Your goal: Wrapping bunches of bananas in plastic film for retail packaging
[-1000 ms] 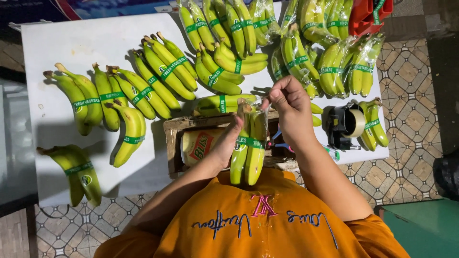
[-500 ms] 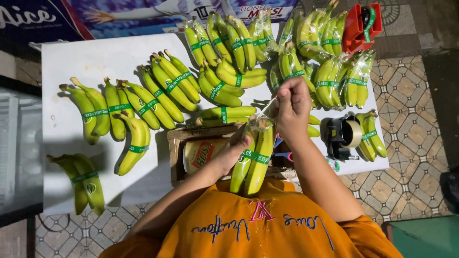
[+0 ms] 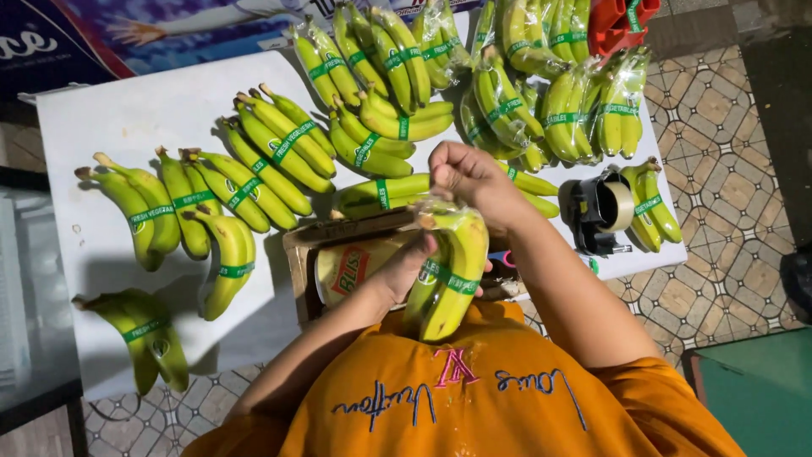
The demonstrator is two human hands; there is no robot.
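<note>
My left hand grips a small bunch of green bananas with a green band, wrapped in a clear plastic bag, held upright against my orange shirt. Just above the stem end, my right hand pinches the gathered top of the bag. Under my hands sits a brown cardboard box with a yellow packet inside.
A white table carries several banded green banana bunches, some bagged at the back right. A black tape dispenser stands at the right edge, a red dispenser at the back. Patterned floor tiles lie to the right.
My right hand has come down and leftwards from holding the bag's top stretched up, and now closes on it right at the stems. The bunch tilted slightly.
</note>
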